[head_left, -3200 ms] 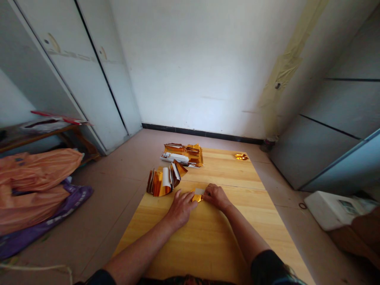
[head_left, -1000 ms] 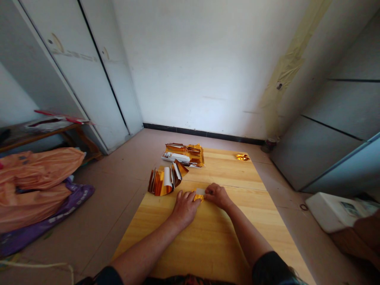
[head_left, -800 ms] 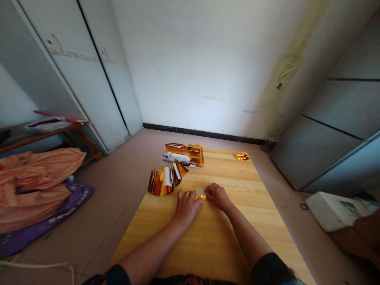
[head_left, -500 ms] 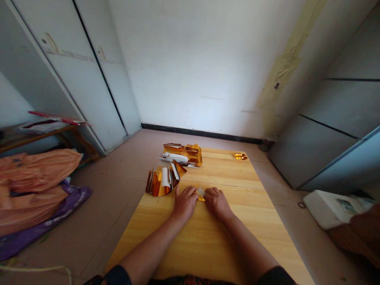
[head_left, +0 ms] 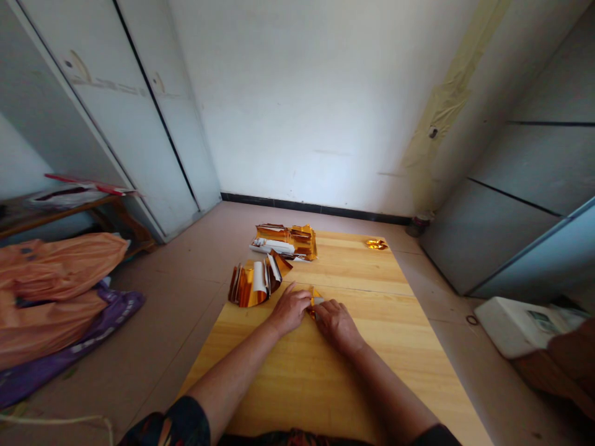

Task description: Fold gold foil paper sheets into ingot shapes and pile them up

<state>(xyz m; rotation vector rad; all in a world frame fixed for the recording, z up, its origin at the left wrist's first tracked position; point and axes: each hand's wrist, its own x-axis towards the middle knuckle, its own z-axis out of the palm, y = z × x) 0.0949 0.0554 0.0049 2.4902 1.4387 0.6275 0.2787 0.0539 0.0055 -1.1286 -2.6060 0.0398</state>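
A pale wooden table (head_left: 325, 384) runs lengthwise away from the seated person toward a white wall; tall white cabinet doors (head_left: 139, 124) stand to the left; orange plastic bags (head_left: 56, 266) lie heaped on the floor on that side, over a purple bag (head_left: 69, 347); a white box (head_left: 520, 325) sits on the floor to the right, its label too small to read.

On the table's far left corner lies a flat stack of gold foil sheets (head_left: 288, 240), a white strip with dark marks across it, the marks not legible; just nearer, at the left edge, a fanned pile of curled gold sheets (head_left: 255, 282) stands on edge, white backs showing; a lone crumpled gold scrap (head_left: 376, 244) rests at the far right corner, well apart from the rest.

At mid-table the left hand (head_left: 290, 308) and the right hand (head_left: 337, 322) meet, knuckles up, fingers curled in; the fingertips of both close on a small gold foil piece (head_left: 316, 297) and hold it down against the wood, just beside the fanned pile; one pointed corner of the piece shows between the hands and aims away from the person, toward the far wall; the hands cover the rest, so its long axis cannot be told; no writing can be read on it.
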